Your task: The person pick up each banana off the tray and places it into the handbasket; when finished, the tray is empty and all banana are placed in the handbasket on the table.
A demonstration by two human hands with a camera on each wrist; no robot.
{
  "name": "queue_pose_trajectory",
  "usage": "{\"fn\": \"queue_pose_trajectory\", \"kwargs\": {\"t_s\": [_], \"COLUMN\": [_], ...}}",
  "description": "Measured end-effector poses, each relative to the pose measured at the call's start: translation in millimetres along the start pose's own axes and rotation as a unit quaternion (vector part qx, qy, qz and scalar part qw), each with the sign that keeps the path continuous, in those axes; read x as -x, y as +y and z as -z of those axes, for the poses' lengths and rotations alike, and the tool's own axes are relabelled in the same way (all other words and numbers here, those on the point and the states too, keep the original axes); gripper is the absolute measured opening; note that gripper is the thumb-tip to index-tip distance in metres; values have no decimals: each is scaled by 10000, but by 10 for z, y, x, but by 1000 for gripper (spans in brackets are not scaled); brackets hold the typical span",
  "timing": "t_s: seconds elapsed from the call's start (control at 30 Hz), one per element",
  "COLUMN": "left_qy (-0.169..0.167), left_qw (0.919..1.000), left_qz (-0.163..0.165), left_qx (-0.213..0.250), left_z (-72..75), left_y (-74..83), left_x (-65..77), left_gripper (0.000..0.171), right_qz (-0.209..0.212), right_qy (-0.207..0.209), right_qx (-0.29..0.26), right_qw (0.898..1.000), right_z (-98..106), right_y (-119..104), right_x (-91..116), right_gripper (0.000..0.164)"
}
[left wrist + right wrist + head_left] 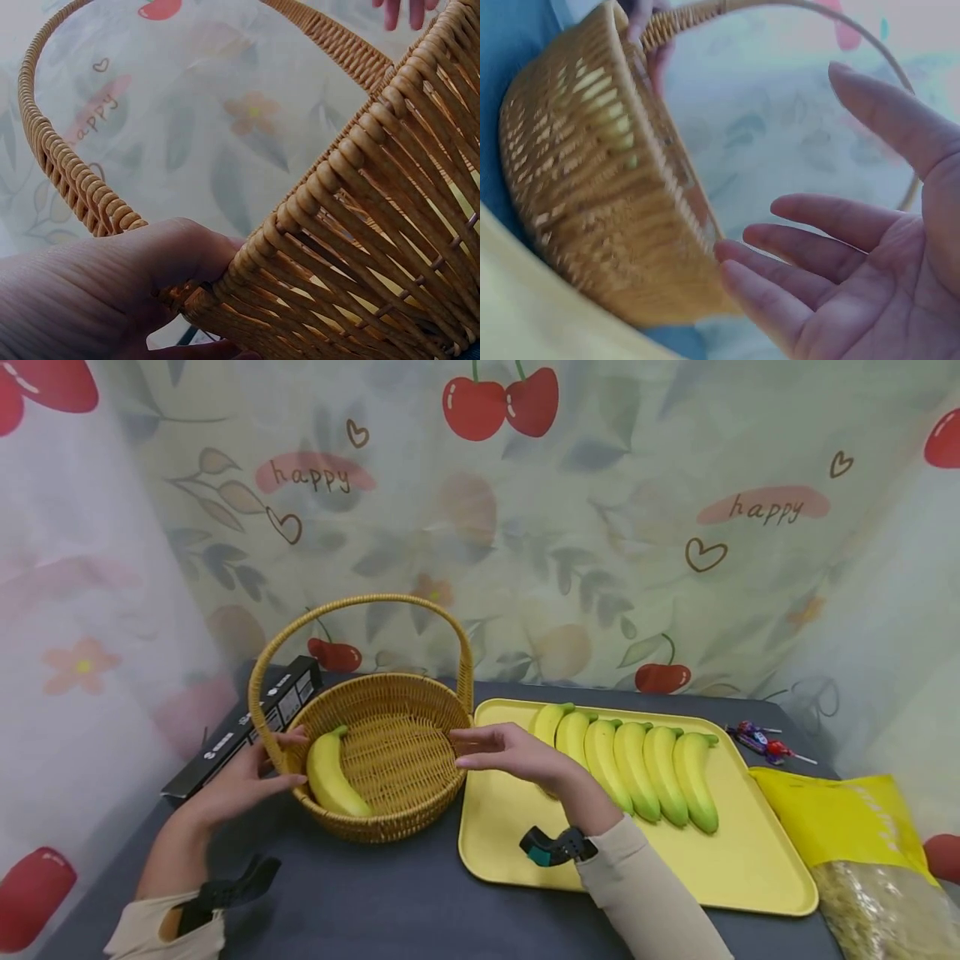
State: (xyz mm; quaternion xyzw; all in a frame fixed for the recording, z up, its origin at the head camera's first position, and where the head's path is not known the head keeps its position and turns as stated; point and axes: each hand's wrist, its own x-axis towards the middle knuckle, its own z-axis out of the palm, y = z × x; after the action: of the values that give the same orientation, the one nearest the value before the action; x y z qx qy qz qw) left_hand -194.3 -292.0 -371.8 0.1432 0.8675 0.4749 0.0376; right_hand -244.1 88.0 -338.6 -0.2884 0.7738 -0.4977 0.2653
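A round wicker basket (408, 768) with a tall arched handle stands on the dark table, and one banana (330, 777) lies inside it at the left. My left hand (232, 777) grips the basket's left rim at the foot of the handle. In the left wrist view its thumb (187, 251) lies over the woven rim; the other fingers are mostly hidden. My right hand (517, 752) is at the basket's right rim with fingers extended. The right wrist view shows that hand (870, 292) with spread fingers and a bare palm, its fingertips close to the rim; contact is unclear.
Right of the basket, a yellow tray (738, 868) holds a row of several bananas (660, 772). Lollipops (761, 743) and a yellow-topped bag (847, 818) lie beyond its right side. A long black box (240, 727) sits behind the left hand. A printed curtain (540, 543) encloses the back.
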Motion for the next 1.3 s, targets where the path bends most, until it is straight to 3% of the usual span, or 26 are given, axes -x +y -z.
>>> {"fn": "queue_pose_trajectory", "kwargs": {"t_s": [0.2,0.3,0.4,0.5,0.6,0.7,0.83,1.07,1.17,1.3], "left_qy": [-9,-9,2,21,29,11,-8,13,8,-2], "left_qw": [10000,10000,10000,9999,9999,9999,9999,9999,9999,9998], "left_qz": [92,94,48,65,91,87,97,115,170,194], "left_qx": [-8,6,-42,-101,-133,-115,-99,-40,8,11], "left_z": [-10,-19,-23,-27,-27,-26,-25,-28,-32,-33], "left_y": [5,9,15,18,5,4,17,23,22,20], "left_x": [-7,-2,0,-1,-7,-7,-2,4,2,0], "left_gripper": [53,52,52,53,52,52,53,53,54,54], "right_qz": [211,293,300,271,192,74,-120,-374,-279,-112], "right_qy": [545,1008,1638,2532,3386,3907,4030,3291,2966,2691], "right_qx": [-736,-1226,-1875,-2446,-2433,-2032,-1205,380,1014,1254], "right_qw": [9956,9869,9681,9356,9087,8978,9071,9428,9492,9548], "right_z": [127,184,229,250,254,241,208,189,168,138], "right_y": [244,339,416,478,554,649,764,901,943,972], "right_x": [188,241,264,244,183,127,104,85,84,90], "right_gripper": [61,59,55,50,45,46,51,59,57,56]}}
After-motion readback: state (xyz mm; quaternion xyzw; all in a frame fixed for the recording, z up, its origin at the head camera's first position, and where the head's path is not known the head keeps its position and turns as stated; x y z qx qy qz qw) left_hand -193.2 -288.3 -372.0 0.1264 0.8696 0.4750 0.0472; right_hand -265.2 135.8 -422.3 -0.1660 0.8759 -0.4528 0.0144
